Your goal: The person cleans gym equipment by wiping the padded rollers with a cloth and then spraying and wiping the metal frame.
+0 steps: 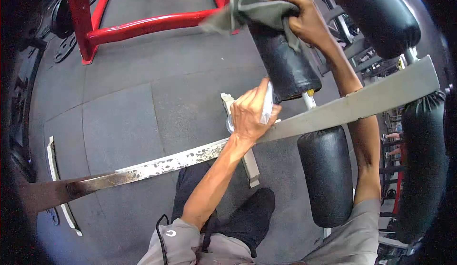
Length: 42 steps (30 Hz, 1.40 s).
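Dark floor mats (124, 117) lie under the whole scene, and a red metal frame (152, 28) stands at the far side. With our right hand (307, 20) we grip a gray-green cloth (264, 8), bunched in the fingers, at the far end of a black roller pad (288, 67). Our left hand (252, 109) is closed around a clear plastic object (267, 104), which the fingers partly hide, beside the near end of this pad. Under our left wrist passes a worn metal beam (333, 110), and another black pad (328, 177) is below it.
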Each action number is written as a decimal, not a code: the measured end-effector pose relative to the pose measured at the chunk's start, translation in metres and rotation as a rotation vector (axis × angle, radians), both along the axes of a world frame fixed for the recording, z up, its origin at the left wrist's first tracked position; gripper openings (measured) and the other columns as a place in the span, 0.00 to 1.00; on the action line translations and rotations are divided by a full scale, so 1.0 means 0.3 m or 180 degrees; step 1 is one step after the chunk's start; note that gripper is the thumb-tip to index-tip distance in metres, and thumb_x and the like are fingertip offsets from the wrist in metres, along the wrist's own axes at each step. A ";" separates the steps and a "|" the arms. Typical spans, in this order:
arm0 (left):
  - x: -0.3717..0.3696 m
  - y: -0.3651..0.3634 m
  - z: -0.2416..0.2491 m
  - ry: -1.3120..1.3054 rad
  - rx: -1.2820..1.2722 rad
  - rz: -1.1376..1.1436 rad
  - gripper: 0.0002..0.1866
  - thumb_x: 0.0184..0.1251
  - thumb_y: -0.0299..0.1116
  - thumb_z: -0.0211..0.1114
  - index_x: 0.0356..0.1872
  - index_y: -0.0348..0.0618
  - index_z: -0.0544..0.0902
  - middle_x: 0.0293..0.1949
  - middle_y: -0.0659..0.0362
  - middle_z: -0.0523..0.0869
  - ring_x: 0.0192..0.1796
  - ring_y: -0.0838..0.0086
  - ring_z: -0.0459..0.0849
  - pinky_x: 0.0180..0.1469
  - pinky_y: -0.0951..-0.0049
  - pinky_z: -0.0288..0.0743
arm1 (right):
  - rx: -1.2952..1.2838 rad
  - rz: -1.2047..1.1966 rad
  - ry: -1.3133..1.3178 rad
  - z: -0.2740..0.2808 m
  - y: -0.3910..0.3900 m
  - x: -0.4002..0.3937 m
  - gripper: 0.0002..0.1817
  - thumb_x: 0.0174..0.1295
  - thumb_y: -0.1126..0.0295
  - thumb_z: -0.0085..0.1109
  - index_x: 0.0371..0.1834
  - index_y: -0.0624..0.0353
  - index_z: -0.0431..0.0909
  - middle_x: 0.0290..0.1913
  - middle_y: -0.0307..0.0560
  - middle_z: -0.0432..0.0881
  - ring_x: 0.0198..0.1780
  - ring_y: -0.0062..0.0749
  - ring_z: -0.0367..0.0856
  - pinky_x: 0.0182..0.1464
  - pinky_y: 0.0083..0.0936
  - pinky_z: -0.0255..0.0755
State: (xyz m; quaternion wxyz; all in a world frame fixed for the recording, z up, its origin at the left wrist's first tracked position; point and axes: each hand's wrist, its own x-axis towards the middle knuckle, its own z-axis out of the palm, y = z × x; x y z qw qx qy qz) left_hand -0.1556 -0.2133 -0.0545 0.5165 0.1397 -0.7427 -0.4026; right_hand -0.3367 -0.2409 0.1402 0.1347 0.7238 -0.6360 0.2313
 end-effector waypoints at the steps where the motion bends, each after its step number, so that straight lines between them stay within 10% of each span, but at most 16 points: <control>1: 0.003 -0.001 0.003 -0.0012 -0.0008 0.0004 0.32 0.43 0.28 0.69 0.56 0.33 0.79 0.34 0.46 0.86 0.33 0.55 0.87 0.35 0.61 0.80 | -0.0085 -0.0278 -0.0007 -0.024 -0.012 -0.026 0.27 0.44 0.80 0.52 0.51 0.57 0.83 0.49 0.57 0.85 0.53 0.51 0.84 0.59 0.35 0.74; 8: 0.009 -0.012 -0.003 0.0088 -0.0038 0.0041 0.33 0.42 0.28 0.70 0.57 0.31 0.78 0.35 0.47 0.87 0.32 0.56 0.87 0.35 0.62 0.80 | -0.0111 -0.1257 -0.0166 -0.067 0.193 -0.029 0.27 0.52 0.78 0.53 0.60 0.67 0.75 0.53 0.60 0.84 0.57 0.41 0.82 0.62 0.32 0.71; 14: -0.012 -0.013 -0.010 0.0146 0.0034 -0.0028 0.33 0.42 0.28 0.71 0.57 0.31 0.78 0.35 0.47 0.87 0.32 0.56 0.87 0.35 0.62 0.80 | 0.0402 -0.1682 -0.1890 -0.082 0.564 0.117 0.21 0.65 0.75 0.55 0.61 0.69 0.74 0.56 0.49 0.82 0.59 0.29 0.75 0.64 0.28 0.66; 20: -0.019 -0.004 -0.003 0.0063 0.0015 -0.0013 0.32 0.42 0.28 0.70 0.56 0.30 0.79 0.37 0.46 0.87 0.34 0.56 0.87 0.37 0.62 0.81 | 0.0221 -0.0969 -0.2154 -0.062 0.254 0.090 0.21 0.68 0.66 0.57 0.60 0.68 0.75 0.54 0.47 0.82 0.54 0.29 0.77 0.59 0.26 0.69; 25: -0.010 -0.009 -0.004 0.0067 0.0008 0.0112 0.31 0.43 0.28 0.69 0.55 0.29 0.79 0.38 0.45 0.87 0.34 0.56 0.88 0.37 0.63 0.82 | 0.1018 -0.1022 -0.4757 -0.093 0.086 -0.038 0.27 0.73 0.54 0.51 0.59 0.70 0.75 0.52 0.48 0.83 0.48 0.25 0.80 0.54 0.26 0.73; 31: -0.013 -0.016 -0.003 0.0063 0.0046 -0.0073 0.32 0.43 0.28 0.69 0.56 0.30 0.78 0.39 0.45 0.87 0.35 0.54 0.88 0.37 0.62 0.81 | 0.0558 -0.1846 -0.3607 -0.161 0.418 0.133 0.30 0.74 0.51 0.47 0.64 0.71 0.72 0.63 0.52 0.78 0.62 0.33 0.75 0.67 0.30 0.62; 34: -0.027 -0.012 -0.014 0.0041 -0.0003 -0.0117 0.34 0.44 0.31 0.71 0.57 0.31 0.77 0.37 0.45 0.87 0.35 0.54 0.87 0.38 0.61 0.80 | 0.0519 -0.1716 -0.0276 -0.211 0.642 -0.005 0.29 0.73 0.55 0.50 0.65 0.71 0.71 0.65 0.49 0.76 0.64 0.29 0.72 0.68 0.30 0.60; 36: -0.038 -0.007 -0.018 0.0027 -0.0078 -0.0120 0.37 0.43 0.34 0.75 0.58 0.31 0.76 0.34 0.47 0.85 0.34 0.55 0.86 0.38 0.61 0.79 | 0.0316 -0.1292 0.0448 -0.243 0.683 -0.056 0.28 0.72 0.57 0.52 0.65 0.69 0.71 0.61 0.46 0.78 0.60 0.26 0.73 0.66 0.29 0.63; 40: -0.036 -0.006 -0.018 -0.0033 -0.0027 -0.0085 0.35 0.43 0.33 0.74 0.57 0.32 0.77 0.35 0.46 0.86 0.35 0.54 0.87 0.38 0.60 0.79 | 0.0580 -0.0349 -0.1339 -0.046 0.298 0.081 0.20 0.72 0.64 0.52 0.63 0.61 0.76 0.44 0.42 0.81 0.44 0.23 0.76 0.55 0.26 0.72; 42: -0.034 -0.004 -0.013 -0.0087 0.0007 -0.0037 0.34 0.43 0.30 0.70 0.59 0.34 0.78 0.37 0.45 0.87 0.34 0.54 0.88 0.36 0.60 0.80 | 0.0758 -0.0684 -0.1720 -0.035 0.218 0.025 0.19 0.69 0.67 0.53 0.59 0.66 0.78 0.50 0.47 0.84 0.54 0.26 0.75 0.61 0.28 0.67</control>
